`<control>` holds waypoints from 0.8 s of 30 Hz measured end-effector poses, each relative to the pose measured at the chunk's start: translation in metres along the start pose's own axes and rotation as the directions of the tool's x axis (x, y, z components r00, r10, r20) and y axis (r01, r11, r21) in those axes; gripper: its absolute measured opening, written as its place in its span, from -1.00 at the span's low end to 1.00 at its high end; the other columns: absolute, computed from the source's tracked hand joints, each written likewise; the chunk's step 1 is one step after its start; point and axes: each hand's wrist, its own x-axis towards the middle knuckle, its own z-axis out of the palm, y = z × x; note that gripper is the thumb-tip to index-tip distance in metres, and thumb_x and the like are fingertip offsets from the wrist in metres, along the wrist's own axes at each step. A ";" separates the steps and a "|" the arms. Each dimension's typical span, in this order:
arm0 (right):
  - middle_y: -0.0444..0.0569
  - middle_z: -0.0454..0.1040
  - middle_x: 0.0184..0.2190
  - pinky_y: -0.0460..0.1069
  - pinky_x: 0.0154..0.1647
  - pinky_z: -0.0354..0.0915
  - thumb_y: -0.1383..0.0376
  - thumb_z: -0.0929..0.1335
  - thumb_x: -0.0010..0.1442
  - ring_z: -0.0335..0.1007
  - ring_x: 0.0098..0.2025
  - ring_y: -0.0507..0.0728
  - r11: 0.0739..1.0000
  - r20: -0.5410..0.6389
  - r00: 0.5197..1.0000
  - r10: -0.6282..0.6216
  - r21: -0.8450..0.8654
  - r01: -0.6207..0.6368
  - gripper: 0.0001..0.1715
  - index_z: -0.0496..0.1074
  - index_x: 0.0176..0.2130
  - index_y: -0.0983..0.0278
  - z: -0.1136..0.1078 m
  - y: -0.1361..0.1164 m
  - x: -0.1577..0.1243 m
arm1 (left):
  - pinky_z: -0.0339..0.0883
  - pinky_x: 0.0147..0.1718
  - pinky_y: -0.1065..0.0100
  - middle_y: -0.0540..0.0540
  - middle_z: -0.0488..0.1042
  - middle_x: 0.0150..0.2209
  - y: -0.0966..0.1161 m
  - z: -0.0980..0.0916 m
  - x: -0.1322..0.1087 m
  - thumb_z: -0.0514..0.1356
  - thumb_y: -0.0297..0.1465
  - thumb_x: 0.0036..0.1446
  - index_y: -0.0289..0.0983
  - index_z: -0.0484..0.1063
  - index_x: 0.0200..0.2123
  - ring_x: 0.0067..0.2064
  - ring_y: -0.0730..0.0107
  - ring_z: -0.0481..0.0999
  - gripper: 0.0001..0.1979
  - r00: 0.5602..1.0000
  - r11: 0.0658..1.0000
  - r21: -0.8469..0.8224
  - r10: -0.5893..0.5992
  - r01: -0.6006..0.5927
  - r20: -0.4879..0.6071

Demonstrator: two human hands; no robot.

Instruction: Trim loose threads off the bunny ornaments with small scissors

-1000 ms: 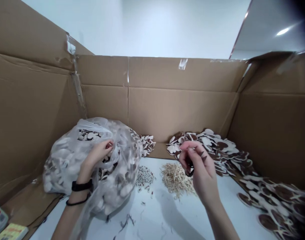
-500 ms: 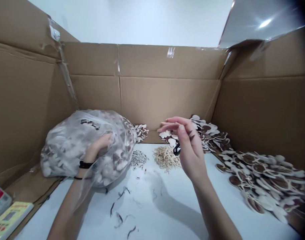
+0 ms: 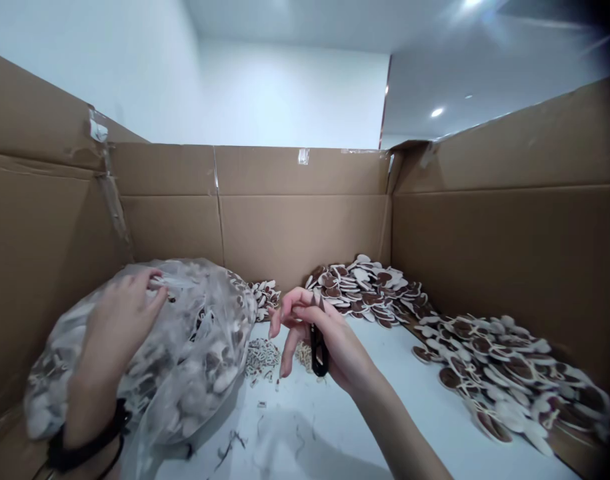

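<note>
At the left, my left hand (image 3: 125,320) is on the upper part of a clear plastic bag (image 3: 185,393), thumb and fingers closed on its film. Inside the bag are many white and brown flat padded pieces. My right hand (image 3: 329,327) is raised over the middle of the table, holding small black thread snips (image 3: 319,353) against the palm. The blades point up, and the index finger and others are partly curled with nothing else visible in them. Behind this hand lies a pile of pale short strips (image 3: 303,357), partly hidden, beside a pile of small grey bits (image 3: 261,360).
Cardboard walls (image 3: 305,233) enclose the white table (image 3: 385,393) on three sides. Brown and white shaped pieces (image 3: 369,287) are heaped at the back right, with another heap (image 3: 509,373) along the right. A smaller heap (image 3: 265,297) sits behind the bag. Dark thread scraps (image 3: 229,447) lie in front.
My left hand has come out of the bag's inside and moved left onto its upper film. My right hand, still with the snips, has moved left and lower. The view has tilted up.
</note>
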 end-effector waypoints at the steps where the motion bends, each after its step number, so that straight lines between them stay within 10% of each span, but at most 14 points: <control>1: -0.17 0.49 -0.41 0.09 0.04 0.28 0.35 0.15 0.31 0.51 -0.61 0.00 1.000 -0.003 1.000 -0.014 -0.012 0.014 -0.78 0.33 -0.30 0.25 0.001 0.000 0.000 | 0.26 -0.08 0.00 -0.29 0.42 0.00 0.008 -0.010 -0.008 0.02 -0.23 0.30 -0.34 0.31 0.11 0.04 -0.20 0.36 -0.58 0.999 1.000 -0.011 0.004 -0.004 -0.047; 7: -0.13 0.40 -0.26 0.01 -0.29 0.43 0.17 0.18 0.38 0.48 -0.58 -0.04 0.993 -0.005 1.000 -0.011 -0.121 0.010 -0.76 0.32 -0.23 0.23 0.010 0.001 -0.005 | 0.30 -0.16 0.39 0.07 0.52 -0.09 0.068 -0.005 -0.048 0.19 -0.21 0.24 0.06 0.49 -0.03 -0.13 0.32 0.45 -0.77 0.941 0.743 -0.586 0.315 -0.324 -0.121; 15: -0.18 0.29 -0.39 -0.16 -0.65 0.21 0.09 0.16 0.40 0.26 -0.58 -0.07 0.935 -0.107 0.991 -0.078 -0.354 0.035 -0.73 0.25 -0.23 0.18 0.012 0.002 -0.009 | 0.32 -0.29 0.48 0.07 0.44 -0.25 0.099 0.030 -0.051 0.32 -0.23 0.12 -0.01 0.34 -0.08 -0.25 0.44 0.40 -0.69 0.977 0.393 -0.917 0.214 -0.071 0.016; 24: -0.20 0.15 -0.51 -0.08 -0.50 0.06 0.11 0.12 0.42 0.04 -0.50 0.00 0.733 -0.180 0.937 -0.299 -0.672 0.104 -0.67 0.23 -0.32 0.19 0.007 0.008 -0.010 | 0.26 -0.34 0.44 0.04 0.37 -0.31 0.104 0.035 -0.055 0.21 -0.22 0.22 -0.15 0.31 -0.24 -0.27 0.42 0.37 -0.83 0.957 0.463 -0.886 0.257 0.000 0.134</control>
